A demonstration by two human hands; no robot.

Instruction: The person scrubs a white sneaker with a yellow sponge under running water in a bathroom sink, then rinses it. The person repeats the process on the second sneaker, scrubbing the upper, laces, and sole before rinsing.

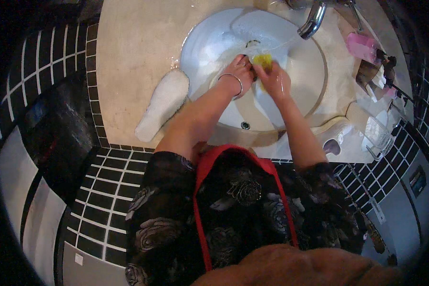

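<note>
Both my hands are over the white oval sink (314, 90), close together near its middle. My right hand (274, 80) is closed on a small yellow scrubber (262, 61), whose exact kind is hard to make out. Just left of it, my left hand (238, 74), with a bangle at the wrist, has its fingers curled down around something pale and partly dark, mostly hidden beneath the hand. From the chrome faucet (312, 21) a thin stream of water runs down toward the yellow scrubber. A white insole (164, 105) lies on the counter beside my left forearm.
On the right of the beige counter (133, 52) stand a pink bottle (363, 46) and several small items. A white shoe-like thing (326, 133) rests by the front right edge, near a wire rack (381, 145). Black tiles line the counter's front.
</note>
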